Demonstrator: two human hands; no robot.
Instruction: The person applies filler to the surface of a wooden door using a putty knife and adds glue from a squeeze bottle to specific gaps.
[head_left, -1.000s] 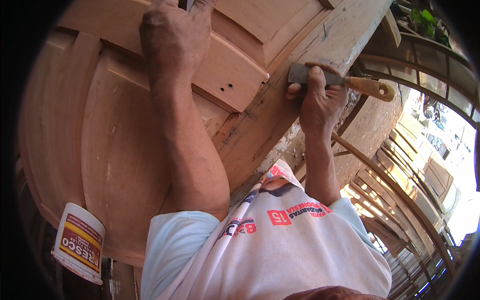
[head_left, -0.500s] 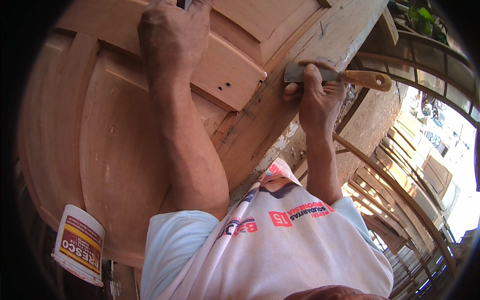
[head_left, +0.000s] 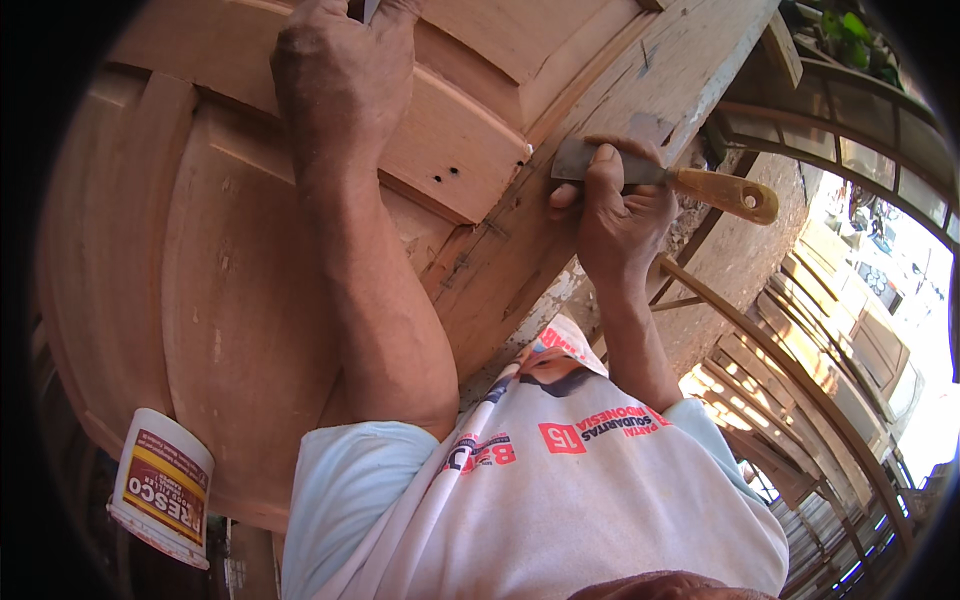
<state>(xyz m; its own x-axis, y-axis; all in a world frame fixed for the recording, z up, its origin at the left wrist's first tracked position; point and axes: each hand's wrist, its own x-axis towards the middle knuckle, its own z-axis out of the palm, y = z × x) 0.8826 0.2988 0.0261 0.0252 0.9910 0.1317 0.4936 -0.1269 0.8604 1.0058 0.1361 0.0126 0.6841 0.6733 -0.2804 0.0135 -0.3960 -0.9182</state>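
Observation:
A putty knife (head_left: 640, 176) with a wooden handle lies across my right hand (head_left: 622, 215), the thumb pressing its grey blade and the handle sticking out to the right. That hand is just above a worn wooden board. At the upper edge my left hand (head_left: 345, 75) is closed over a panelled wooden door (head_left: 250, 300). A sliver of grey metal shows at its fingers, but most of what it grips is cut off by the picture's edge. Right of the left wrist, a door rail (head_left: 450, 150) has small dark holes near its end.
A white tub (head_left: 165, 490) with a yellow and brown label stands at the lower left, by the door's edge. Long wooden frames (head_left: 790, 370) and stacked boards fill the right side. Green leaves (head_left: 845, 40) show at the upper right.
My right hand has shifted a little left and down with the putty knife, whose handle now tilts more downward. My left hand has moved very slightly left.

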